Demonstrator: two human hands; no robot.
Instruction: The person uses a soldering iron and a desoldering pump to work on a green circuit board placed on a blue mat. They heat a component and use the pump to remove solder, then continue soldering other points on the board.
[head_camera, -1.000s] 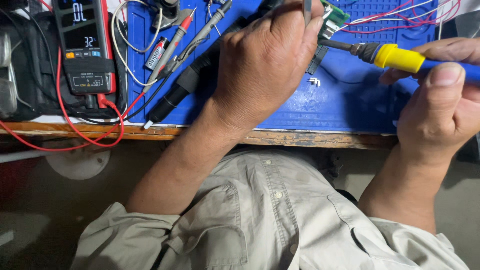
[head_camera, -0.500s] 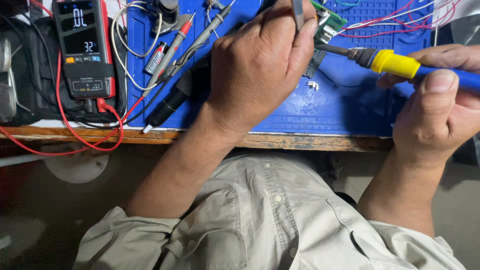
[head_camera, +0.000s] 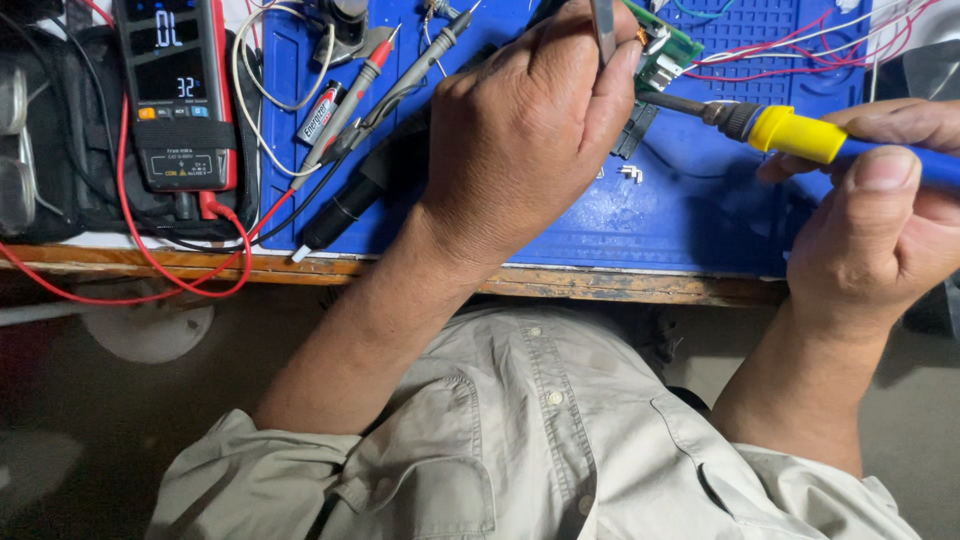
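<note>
Soldering iron with blue handle, yellow collar and dark metal shaft (head_camera: 790, 133) is held in the right hand (head_camera: 880, 235): fingers wrapped closed around the blue handle, thumb lying flat along its near side. Shaft points toward the small green circuit board (head_camera: 668, 45); the tip itself is hidden behind the left hand, so contact with the board cannot be confirmed.

Left hand (head_camera: 525, 130) is curled shut, knuckles up, pinching thin grey metal tweezers (head_camera: 604, 25) between thumb and fingertips. Tweezer points are covered by the fingers; cannot tell what they grip. Tweezers stand upright just beside the green circuit board, on its left.

Green circuit board sits at the far edge of the blue silicone work mat (head_camera: 690, 215), partly cut off by the frame edge. Small white component (head_camera: 629, 172) lies loose on the mat, nearer the person than the board. Red and white thin wires (head_camera: 800, 45) run off to the right of the board.

Well to the left of the board: red-and-black digital multimeter (head_camera: 178, 95) with lit display, red lead wire (head_camera: 150, 270) looping from it over the wooden bench edge (head_camera: 620, 285). Between multimeter and board lie two grey test probes (head_camera: 390, 85), a small cylindrical battery (head_camera: 318, 112) and a black cylindrical tool (head_camera: 350, 205), partly under the left wrist.

Person wears a light khaki buttoned shirt (head_camera: 540, 440).
</note>
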